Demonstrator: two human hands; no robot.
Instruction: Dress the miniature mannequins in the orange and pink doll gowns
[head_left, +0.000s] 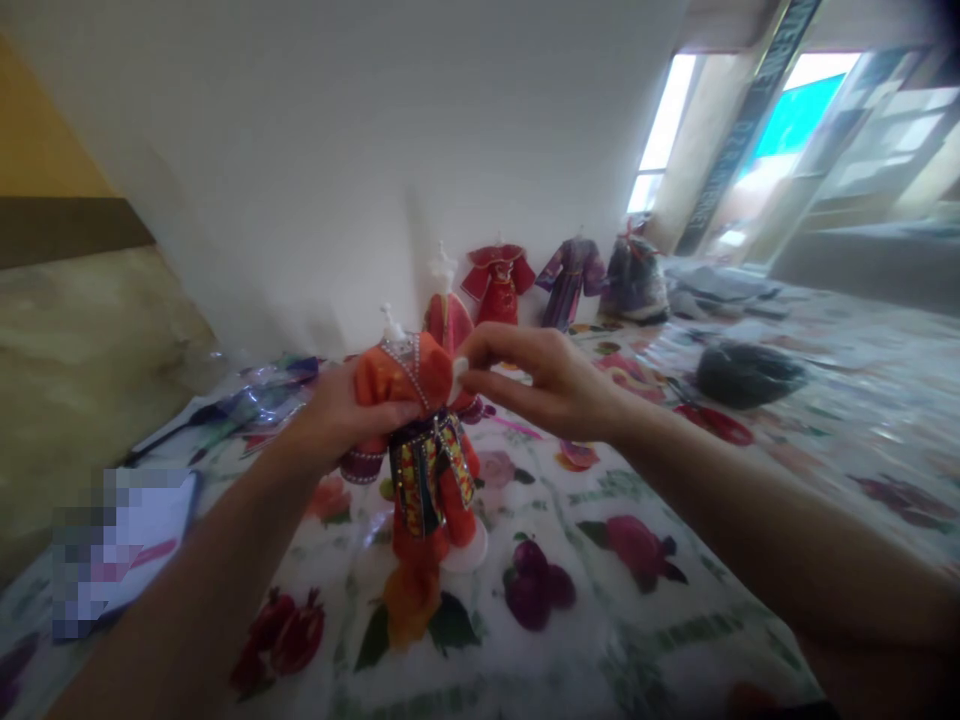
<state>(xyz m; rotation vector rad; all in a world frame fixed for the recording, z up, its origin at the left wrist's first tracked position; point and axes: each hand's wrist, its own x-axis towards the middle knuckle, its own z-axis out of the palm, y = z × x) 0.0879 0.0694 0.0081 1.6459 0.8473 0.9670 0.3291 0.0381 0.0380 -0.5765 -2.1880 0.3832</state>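
Two hands at a miniature dress form standing on the floral-covered tabletop. The form wears an orange costume with beaded trim and a patterned waist panel. Its long axis is close to upright, the neck leaning slightly left of the round white base. The left hand grips the left side of the bodice, thumb laid across the front; its fingers pass behind and are mostly hidden. The right hand has thumb and forefinger pinched on a small white piece, directly left of its knuckles and at the bodice's right edge. Of the two hands, the right is nearer to this piece; the orange chest lies between it and the left thumb. Whether the piece belongs to the form cannot be told. Far behind, along the wall, stand a red dress and a purple robe.
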